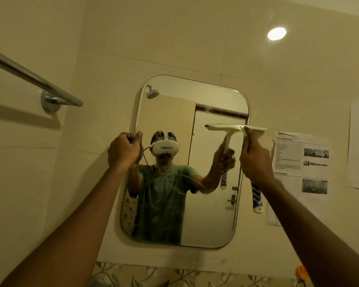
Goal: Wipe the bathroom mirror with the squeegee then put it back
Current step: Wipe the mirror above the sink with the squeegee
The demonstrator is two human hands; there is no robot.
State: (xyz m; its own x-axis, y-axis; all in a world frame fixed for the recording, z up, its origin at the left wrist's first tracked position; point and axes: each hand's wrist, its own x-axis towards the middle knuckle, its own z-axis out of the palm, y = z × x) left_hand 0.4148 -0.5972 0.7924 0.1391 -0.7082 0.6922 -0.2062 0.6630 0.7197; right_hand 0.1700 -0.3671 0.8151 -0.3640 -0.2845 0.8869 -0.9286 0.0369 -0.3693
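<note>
On the wall: the mirror [187, 214] hangs upright, taller than it is wide, with streaks and spots showing low on the glass.
Squeegee: the squeegee [236, 128] is up at the mirror's top right part.
Blade: it lies flat, side to side, across the mirror's short way, and its right end sticks out past the mirror's right edge.
Handle: it points down from the blade, and its blue and white end hangs below the hand.
Right hand: the right hand [257, 160] is wrapped tight round the handle, just under the blade, so it is the hand that does the wiping.
Left hand: the left hand [124, 150] is closed on the mirror's left edge, well apart from the squeegee; it seems to hold the mirror steady.
Which way next: most of the glass lies below the blade, so I think the pull should go straight down.
Watch out: the blade hangs off the right side, so the left part of the glass would need its own pass.
</note>
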